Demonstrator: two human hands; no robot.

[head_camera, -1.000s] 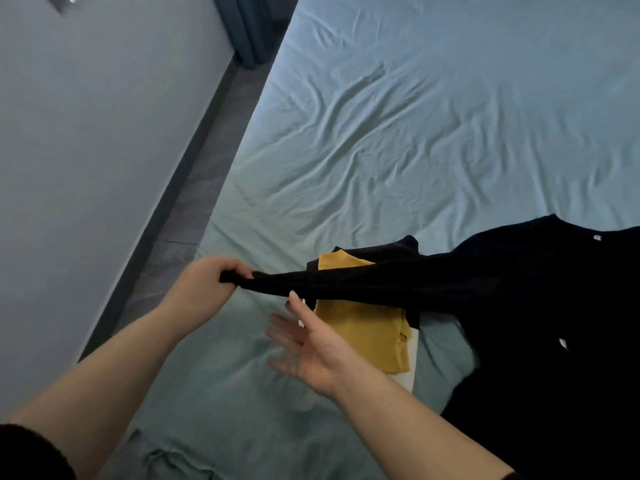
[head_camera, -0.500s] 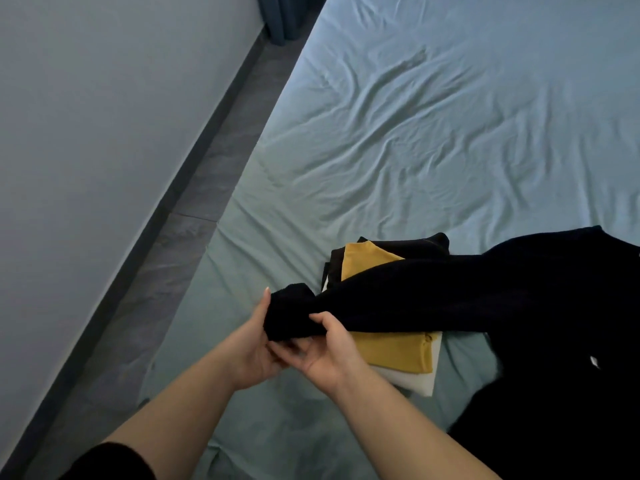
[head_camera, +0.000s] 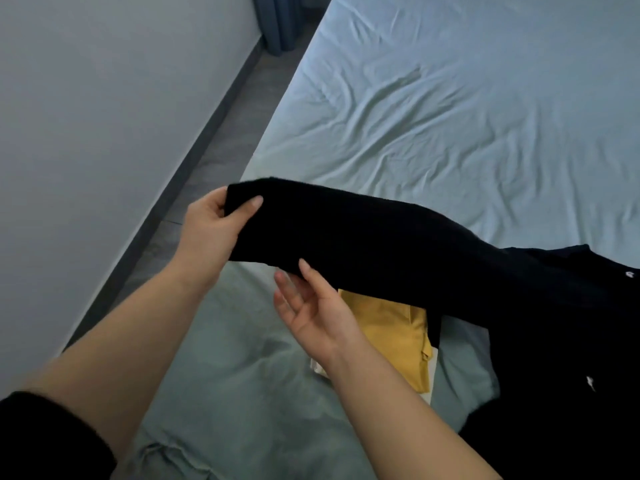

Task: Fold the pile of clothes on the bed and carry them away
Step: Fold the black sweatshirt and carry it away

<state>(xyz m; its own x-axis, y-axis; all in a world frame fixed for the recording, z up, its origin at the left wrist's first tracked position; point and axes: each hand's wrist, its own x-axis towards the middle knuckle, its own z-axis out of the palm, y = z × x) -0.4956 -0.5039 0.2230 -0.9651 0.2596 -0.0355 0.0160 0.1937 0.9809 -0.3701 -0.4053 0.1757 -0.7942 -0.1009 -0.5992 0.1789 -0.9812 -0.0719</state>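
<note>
A black garment [head_camera: 519, 306] lies on the right of the bed [head_camera: 450, 116], with its long sleeve [head_camera: 346, 230] lifted out to the left. My left hand [head_camera: 211, 230] grips the sleeve's cuff end, thumb on top. My right hand [head_camera: 311, 306] is under the sleeve's lower edge with straight fingers touching it, palm up. Beneath the sleeve sits a folded stack with a yellow garment [head_camera: 391, 327] on top of a white one [head_camera: 431, 375]; most of the stack is hidden.
The bed's left edge runs beside a narrow strip of dark floor [head_camera: 221, 140] along a grey wall [head_camera: 86, 133]. A dark blue curtain [head_camera: 277, 22] hangs at the far end. The pale blue sheet is wrinkled.
My left hand has raised the sleeve end higher and to the left. My right hand has let go of the cuff and now touches the sleeve from below.
</note>
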